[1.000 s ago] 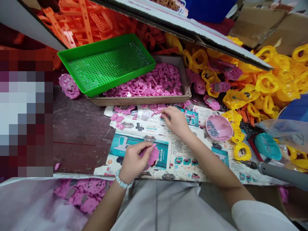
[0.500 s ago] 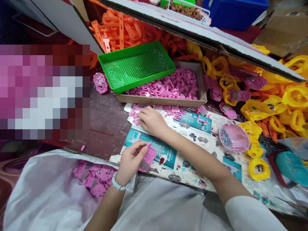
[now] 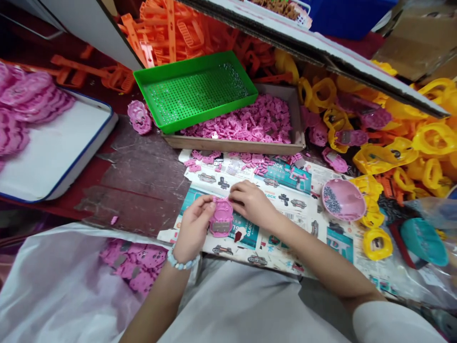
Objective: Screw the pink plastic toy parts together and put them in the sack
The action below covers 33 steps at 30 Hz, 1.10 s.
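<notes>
My left hand point(image 3: 193, 227) grips a pink plastic shell point(image 3: 221, 220) with a grey metal plate in it, just above the printed paper sheet point(image 3: 271, 224). My right hand point(image 3: 250, 202) has its fingers pinched at the shell's top edge, on something too small to name. Small pink pieces point(image 3: 228, 159) lie scattered on the paper beyond my hands. Behind them a shallow cardboard tray point(image 3: 246, 143) is full of the same pink pieces.
A green perforated tray point(image 3: 193, 93) rests on the cardboard tray. A pink bowl of small screws point(image 3: 341, 199) stands right of my hands, with yellow rings point(image 3: 410, 143) behind. A white bag of pink shells point(image 3: 135, 264) lies at my lap's left. A white tray point(image 3: 53, 147) holds pink parts.
My right hand came back from the scattered pink pieces to the shell in my left hand. The view shifted, and the white tray on the left now shows.
</notes>
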Each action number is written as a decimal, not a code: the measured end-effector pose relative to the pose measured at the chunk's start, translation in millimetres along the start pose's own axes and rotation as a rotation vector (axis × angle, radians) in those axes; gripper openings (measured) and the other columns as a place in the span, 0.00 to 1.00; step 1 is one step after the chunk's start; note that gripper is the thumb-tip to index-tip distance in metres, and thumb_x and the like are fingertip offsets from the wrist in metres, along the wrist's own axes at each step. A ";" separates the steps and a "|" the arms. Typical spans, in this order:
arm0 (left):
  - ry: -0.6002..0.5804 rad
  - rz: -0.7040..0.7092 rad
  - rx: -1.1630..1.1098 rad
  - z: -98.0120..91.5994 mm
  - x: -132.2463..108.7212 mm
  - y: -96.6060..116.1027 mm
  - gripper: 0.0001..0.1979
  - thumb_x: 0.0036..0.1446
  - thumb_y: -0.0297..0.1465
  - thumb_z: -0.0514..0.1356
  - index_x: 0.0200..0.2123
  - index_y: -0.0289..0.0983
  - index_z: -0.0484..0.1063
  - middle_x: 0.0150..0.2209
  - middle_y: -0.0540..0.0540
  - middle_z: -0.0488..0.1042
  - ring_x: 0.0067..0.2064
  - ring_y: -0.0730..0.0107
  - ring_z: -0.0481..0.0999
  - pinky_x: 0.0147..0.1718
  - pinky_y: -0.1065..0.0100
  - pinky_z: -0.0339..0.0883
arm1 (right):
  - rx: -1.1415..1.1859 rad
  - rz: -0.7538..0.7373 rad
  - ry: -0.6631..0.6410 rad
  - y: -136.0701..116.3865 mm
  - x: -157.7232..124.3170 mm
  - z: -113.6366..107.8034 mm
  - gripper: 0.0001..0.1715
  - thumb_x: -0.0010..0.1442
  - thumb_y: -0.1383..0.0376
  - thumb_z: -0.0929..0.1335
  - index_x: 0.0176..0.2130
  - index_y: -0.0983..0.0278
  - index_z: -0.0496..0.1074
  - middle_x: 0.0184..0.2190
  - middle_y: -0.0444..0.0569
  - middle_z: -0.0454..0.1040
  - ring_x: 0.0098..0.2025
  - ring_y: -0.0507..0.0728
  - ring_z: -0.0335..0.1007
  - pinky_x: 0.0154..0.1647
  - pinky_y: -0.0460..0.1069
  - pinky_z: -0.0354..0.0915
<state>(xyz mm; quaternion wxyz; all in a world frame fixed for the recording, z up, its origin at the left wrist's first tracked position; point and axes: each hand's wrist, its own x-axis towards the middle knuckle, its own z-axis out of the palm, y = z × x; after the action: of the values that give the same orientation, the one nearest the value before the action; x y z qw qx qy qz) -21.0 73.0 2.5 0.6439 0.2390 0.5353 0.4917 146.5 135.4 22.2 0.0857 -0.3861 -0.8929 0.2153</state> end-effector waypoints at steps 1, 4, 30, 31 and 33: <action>0.003 -0.010 -0.025 2.3 1.2 0.2 0.19 0.46 0.42 0.66 0.37 0.35 0.70 0.29 0.50 0.72 0.29 0.73 0.71 0.28 0.73 0.66 | 0.009 0.017 0.017 -0.2 -10.4 -0.2 0.08 0.61 0.66 0.65 0.36 0.66 0.74 0.38 0.53 0.73 0.42 0.58 0.64 0.44 0.52 0.63; 0.011 -0.040 -0.084 8.6 1.7 2.8 0.20 0.44 0.40 0.67 0.36 0.35 0.69 0.28 0.50 0.72 0.29 0.74 0.71 0.28 0.73 0.67 | 0.028 0.066 0.072 -4.2 -36.7 3.0 0.11 0.62 0.72 0.61 0.39 0.66 0.73 0.39 0.54 0.73 0.41 0.57 0.65 0.42 0.52 0.64; -0.071 0.307 0.027 38.3 -24.9 -5.9 0.06 0.60 0.31 0.59 0.40 0.38 0.73 0.41 0.47 0.77 0.43 0.73 0.76 0.43 0.75 0.71 | 0.485 0.263 0.540 -48.5 -38.5 -25.2 0.07 0.56 0.75 0.68 0.32 0.63 0.74 0.30 0.46 0.74 0.34 0.50 0.71 0.37 0.45 0.68; -0.079 0.320 0.037 38.4 -25.3 -5.7 0.06 0.60 0.31 0.58 0.40 0.38 0.73 0.41 0.46 0.77 0.44 0.72 0.76 0.43 0.75 0.71 | 0.488 0.261 0.540 -48.4 -38.6 -24.9 0.08 0.56 0.75 0.68 0.32 0.63 0.74 0.30 0.46 0.74 0.34 0.50 0.71 0.37 0.45 0.68; -0.091 0.349 0.053 39.3 -25.8 -4.4 0.06 0.60 0.30 0.59 0.40 0.37 0.72 0.41 0.46 0.77 0.44 0.71 0.77 0.43 0.74 0.71 | 0.491 0.269 0.545 -49.4 -38.8 -23.9 0.08 0.56 0.75 0.68 0.32 0.63 0.74 0.31 0.46 0.74 0.34 0.50 0.72 0.37 0.45 0.68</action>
<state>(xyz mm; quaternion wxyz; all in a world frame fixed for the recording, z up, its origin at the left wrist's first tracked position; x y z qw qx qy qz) 18.4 56.9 22.9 0.5657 0.3672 0.4688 0.5705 148.6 84.7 66.3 0.3806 -0.5109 -0.7006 0.3214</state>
